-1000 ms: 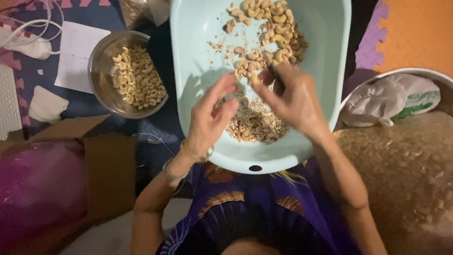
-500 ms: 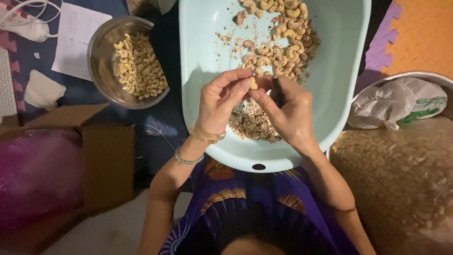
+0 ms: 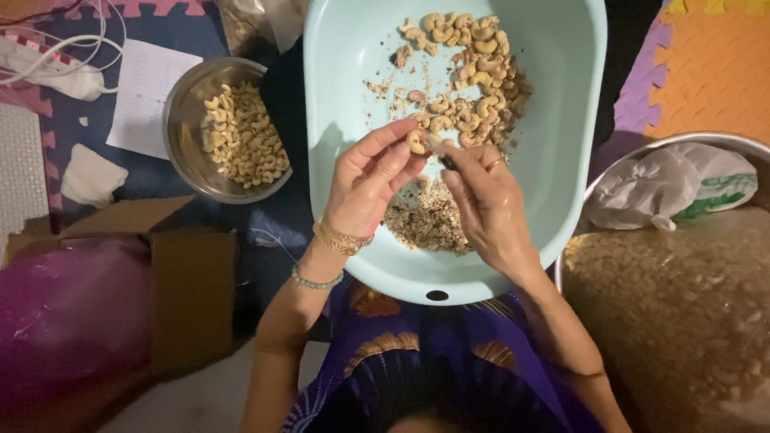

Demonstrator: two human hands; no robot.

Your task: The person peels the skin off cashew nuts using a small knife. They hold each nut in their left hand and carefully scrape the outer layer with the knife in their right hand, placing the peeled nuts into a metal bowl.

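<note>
Both hands have risen slightly above the light-blue basin. Left hand pinches one cashew; right hand pinches a small dark tool, mostly hidden by its fingers.

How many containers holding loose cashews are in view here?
2: a steel bowl at the upper left and a pale blue tub under both hands. The clear sack at the lower right may hold more, but it is blurred.

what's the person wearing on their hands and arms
Both forearms are bare, with no sleeves in view. The left hand has gold bangles at the wrist and a pale green beaded bracelet just below them. The right hand wears a thin gold ring on one finger.
</note>
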